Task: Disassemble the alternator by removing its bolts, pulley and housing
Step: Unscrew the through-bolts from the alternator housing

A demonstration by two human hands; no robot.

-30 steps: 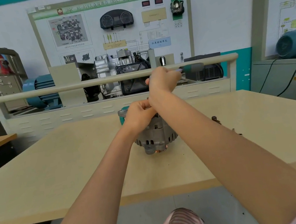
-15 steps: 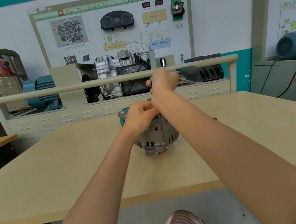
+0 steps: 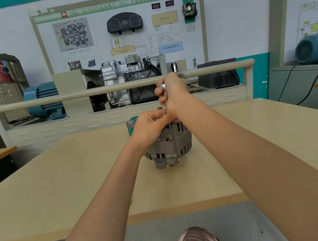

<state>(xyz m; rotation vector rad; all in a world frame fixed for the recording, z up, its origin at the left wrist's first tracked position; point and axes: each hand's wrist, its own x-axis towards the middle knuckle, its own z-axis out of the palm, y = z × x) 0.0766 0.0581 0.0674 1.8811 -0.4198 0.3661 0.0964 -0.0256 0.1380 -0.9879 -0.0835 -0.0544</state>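
The alternator [image 3: 169, 145] stands on the table [image 3: 71, 182], just under both hands. It is a grey cast-metal drum with slotted vents round its side, a mounting lug at the near bottom edge and a copper-coloured ring showing beneath it. A teal part [image 3: 131, 127] and a grey lug peek out behind the left hand.

The right hand [image 3: 172, 92] is curled round a thin metal tool [image 3: 165, 99] that stands upright, its silver head at the top of the fist and its shaft running down to the alternator's top. The left hand [image 3: 150, 125], directly below the right, rests on the top of the alternator with its fingers bent, pinching the shaft's lower end.
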